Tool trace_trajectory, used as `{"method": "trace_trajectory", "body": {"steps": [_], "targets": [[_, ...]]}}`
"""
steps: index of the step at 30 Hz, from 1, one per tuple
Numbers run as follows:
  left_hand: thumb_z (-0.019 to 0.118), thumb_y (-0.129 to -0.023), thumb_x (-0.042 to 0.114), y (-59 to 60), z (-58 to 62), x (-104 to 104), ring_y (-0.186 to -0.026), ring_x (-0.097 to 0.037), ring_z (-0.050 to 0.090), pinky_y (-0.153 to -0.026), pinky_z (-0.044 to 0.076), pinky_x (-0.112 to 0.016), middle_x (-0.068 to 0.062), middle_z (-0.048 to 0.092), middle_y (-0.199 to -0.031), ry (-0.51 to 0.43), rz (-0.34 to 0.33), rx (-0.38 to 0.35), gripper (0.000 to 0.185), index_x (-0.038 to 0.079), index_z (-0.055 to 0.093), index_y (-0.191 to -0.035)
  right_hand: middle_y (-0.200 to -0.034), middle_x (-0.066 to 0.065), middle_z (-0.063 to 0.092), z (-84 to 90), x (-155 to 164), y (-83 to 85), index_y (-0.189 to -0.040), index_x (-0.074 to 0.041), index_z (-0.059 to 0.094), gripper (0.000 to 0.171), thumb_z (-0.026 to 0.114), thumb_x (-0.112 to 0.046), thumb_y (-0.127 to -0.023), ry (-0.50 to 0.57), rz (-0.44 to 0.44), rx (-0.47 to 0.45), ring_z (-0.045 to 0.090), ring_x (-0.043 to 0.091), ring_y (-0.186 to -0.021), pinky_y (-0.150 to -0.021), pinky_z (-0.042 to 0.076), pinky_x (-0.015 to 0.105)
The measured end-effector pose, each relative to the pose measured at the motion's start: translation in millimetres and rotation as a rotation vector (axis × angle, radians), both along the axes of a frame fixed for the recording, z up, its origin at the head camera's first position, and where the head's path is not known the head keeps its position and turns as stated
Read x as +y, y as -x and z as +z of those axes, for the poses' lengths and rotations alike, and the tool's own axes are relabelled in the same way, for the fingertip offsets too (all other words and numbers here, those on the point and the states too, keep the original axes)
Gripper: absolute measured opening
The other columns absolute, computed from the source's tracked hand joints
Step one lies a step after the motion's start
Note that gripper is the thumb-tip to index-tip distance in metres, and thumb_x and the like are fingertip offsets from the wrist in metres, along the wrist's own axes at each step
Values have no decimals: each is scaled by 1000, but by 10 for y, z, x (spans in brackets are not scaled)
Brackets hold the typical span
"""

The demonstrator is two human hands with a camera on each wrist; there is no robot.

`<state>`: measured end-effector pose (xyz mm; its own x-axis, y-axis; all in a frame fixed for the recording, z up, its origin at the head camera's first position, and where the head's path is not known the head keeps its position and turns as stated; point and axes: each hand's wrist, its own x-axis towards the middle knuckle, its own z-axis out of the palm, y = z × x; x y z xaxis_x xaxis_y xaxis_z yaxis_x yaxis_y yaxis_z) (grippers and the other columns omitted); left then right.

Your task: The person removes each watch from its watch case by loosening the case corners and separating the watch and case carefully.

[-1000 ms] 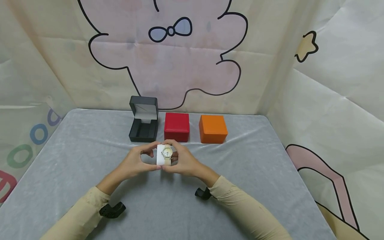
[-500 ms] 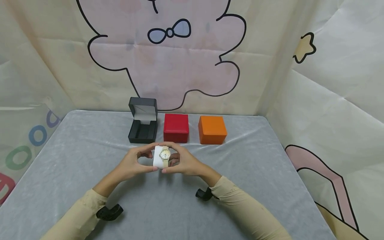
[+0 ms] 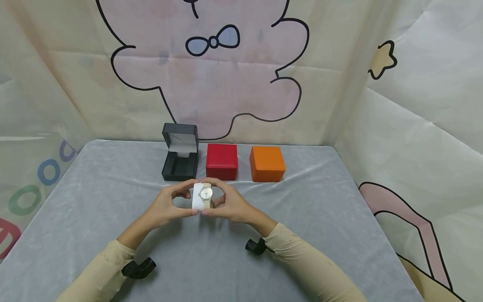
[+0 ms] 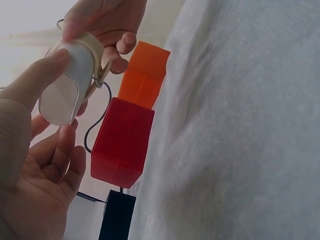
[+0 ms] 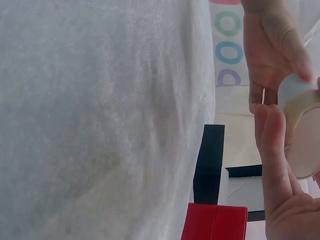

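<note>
A: ok, walk me through this one, big stuff first?

B: Sure. Pale backdrop (image 3: pixel 234 84) with cartoon outlines, then a table (image 3: pixel 320 218) under grey cloth. Two beige sleeves (image 3: pixel 313 268) reach in over it.

A: And the boxes?

B: Three in a row near the far edge: black box (image 3: pixel 179 128) on the left with its lid up, red box (image 3: pixel 222 161) in the middle, orange box (image 3: pixel 267 163) on the right.

A: Hands?

B: Left hand (image 3: pixel 166 204) and right hand (image 3: pixel 235 204) face each other, nearer than the boxes. Each grip pinches the same white cushion (image 3: pixel 197 197) between thumb and fingers, held up off the cloth.

A: Where's the watch?

B: The watch (image 3: pixel 206 193) is strapped round that cushion, toward the right hand, pale round dial up, cream strap.
</note>
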<state>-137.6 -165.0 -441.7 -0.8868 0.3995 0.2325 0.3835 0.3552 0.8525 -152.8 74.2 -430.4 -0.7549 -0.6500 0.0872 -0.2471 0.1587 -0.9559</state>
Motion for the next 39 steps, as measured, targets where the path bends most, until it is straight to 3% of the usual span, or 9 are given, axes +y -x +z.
{"method": "trace_trajectory", "body": {"steps": [5, 9, 12, 16, 19, 25, 28, 34, 39], "targets": [[88, -78, 16, 25, 17, 21, -94, -31, 60, -93, 53, -38, -9, 68, -127, 30, 5, 5, 73, 10, 56, -144, -142, 6, 50, 7, 5, 4, -148, -20, 44, 71, 77, -5, -87, -4, -2, 10, 68, 20, -67, -71, 61, 30], [88, -78, 13, 39, 8, 30, -93, -31, 60, -92, 52, -30, -10, 67, -127, 1, 4, 8, 74, 9, 56, -144, -143, 5, 50, -2, -4, 0, -149, -21, 43, 73, 76, -5, -87, 1, -16, 15, 68, 21, -67, -71, 61, 30], [88, -78, 12, 41, -4, 30, -92, -29, 59, -90, 52, -26, -12, 67, -126, -25, 7, 18, 73, 7, 56, -144, -149, -2, 48, -28, -23, 1, -151, -24, 41, 77, 80, -9, -86, -26, -40, 46, 68, 17, -85, -74, 61, 30], [88, -78, 14, 46, -27, 37, -91, -27, 59, -91, 53, -28, -11, 68, -123, -7, 17, 22, 73, 7, 57, -143, -153, -8, 46, -41, -35, 4, -152, -26, 41, 79, 80, -10, -85, -83, -53, 109, 56, 13, -113, -81, 61, 28], [89, -77, 14, 46, -32, 42, -91, -27, 59, -91, 53, -30, -9, 68, -120, 5, 19, 17, 73, 8, 57, -143, -148, -4, 50, -32, -31, 8, -152, -26, 40, 79, 77, -5, -85, -84, -26, 103, 62, 15, -107, -81, 61, 28], [89, -77, 11, 33, -12, 23, -91, -25, 59, -89, 51, -23, -6, 67, -118, -42, -9, 12, 72, 9, 58, -142, -136, 10, 51, -19, 0, 20, -153, -24, 37, 79, 73, 2, -87, -14, 52, 0, 72, 17, -84, -77, 62, 30], [88, -77, 10, 27, -16, 3, -91, -25, 60, -89, 51, -22, -7, 67, -121, -54, -20, 3, 71, 9, 58, -141, -137, 14, 49, -16, 22, 23, -153, -20, 36, 79, 74, 2, -87, 24, 79, -33, 72, 20, -84, -78, 62, 31], [88, -77, 10, 16, -28, -25, -94, -23, 61, -91, 51, -22, -9, 67, -126, -45, -26, -21, 71, 8, 58, -141, -145, 15, 46, -25, 59, 42, -152, -12, 39, 69, 68, 5, -91, 94, 122, -78, 71, 38, -95, -85, 62, 35], [87, -78, 10, 7, 5, -54, -95, -20, 60, -92, 50, -23, -5, 66, -122, -52, -44, -62, 71, 8, 57, -142, -142, 19, 47, -7, 85, 43, -151, -10, 39, 66, 66, 3, -92, 96, 134, -110, 70, 25, -95, -85, 62, 35]]}}
